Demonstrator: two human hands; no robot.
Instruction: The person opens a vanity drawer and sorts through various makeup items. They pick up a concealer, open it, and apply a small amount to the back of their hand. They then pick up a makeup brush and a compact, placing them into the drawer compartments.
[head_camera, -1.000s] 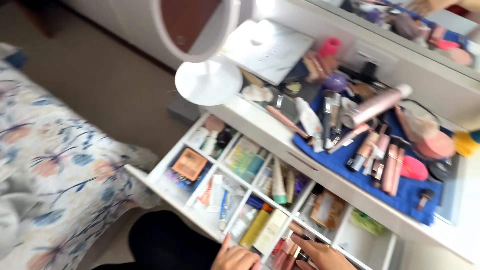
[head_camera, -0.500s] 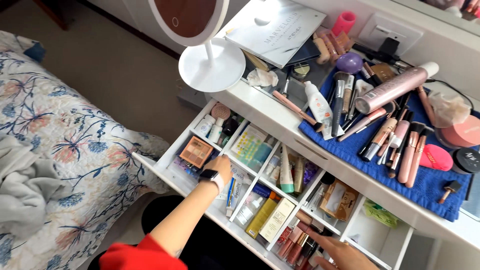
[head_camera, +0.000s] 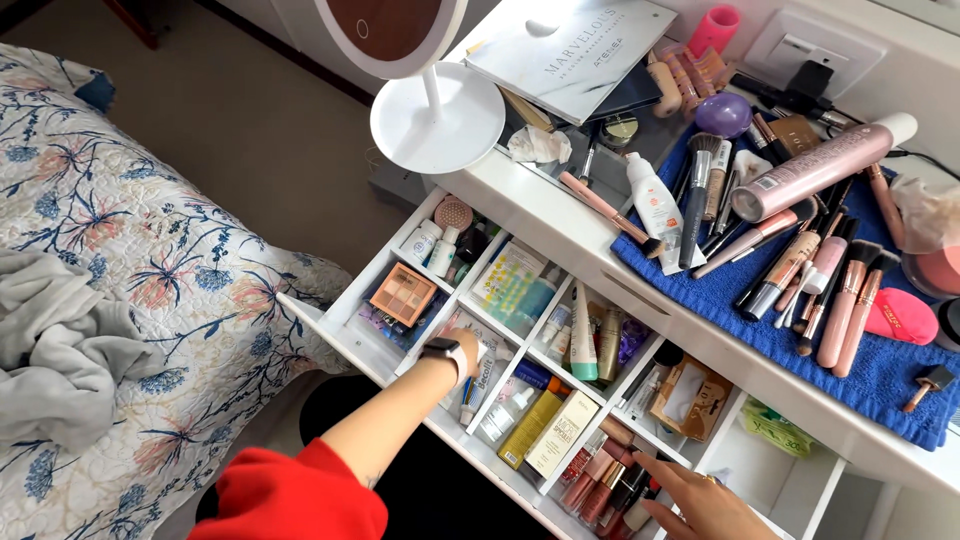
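My left hand (head_camera: 467, 343), with a black smartwatch (head_camera: 446, 352) on the wrist and a red sleeve behind it, reaches into a front compartment of the open white drawer (head_camera: 338, 334). It rests on white tubes (head_camera: 484, 381), and its fingers are curled out of sight. An orange eyeshadow palette (head_camera: 404, 294) lies in the compartment to its left. My right hand (head_camera: 702, 502) hovers at the drawer's front edge, fingers apart, beside a row of pink lip gloss tubes (head_camera: 592, 482).
On the white vanity top is a blue towel (head_camera: 745, 325) covered with brushes and bottles, and a round mirror on a white base (head_camera: 437, 118). A floral bed (head_camera: 130, 250) with a grey cloth (head_camera: 50, 350) stands at the left. Yellow boxes (head_camera: 545, 428) fill a middle compartment.
A second ago both hands were at the drawer's front edge. My left arm has since stretched forward into the tube compartment, and my right hand stays by the lip glosses.
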